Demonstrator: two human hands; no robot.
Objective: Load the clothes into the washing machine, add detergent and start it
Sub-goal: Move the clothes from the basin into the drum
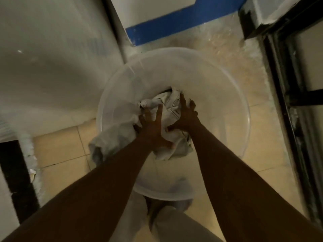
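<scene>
A person is bending over a wide, translucent plastic basin (pixel 227 95) standing on a tiled floor (pixel 57 151), both bare arms reaching straight down into a crumpled bundle of pale clothes (pixel 167 109). The left hand (pixel 152 126) is lying fingers-spread on the near-left part of the bundle, and the right hand (pixel 187 114) is pressing down just beside it on the far-right part; neither hand is clenched yet, though both are touching the fabric and seem to be gathering it for a lift. The clothes are sitting in the near-left half of the basin, with one loose end spilling over the rim toward the floor on the left, so the bundle's long run is lying roughly from that hanging end up toward the basin's centre. The hanging end is nearer the left hand, which looks better placed to scoop it in before the load comes up. Motion blur is softening the edges, and whether any fingers are curling under the cloth cannot be told. A large white appliance body (pixel 52 67), probably the washing machine, is standing just to the left of the basin.
</scene>
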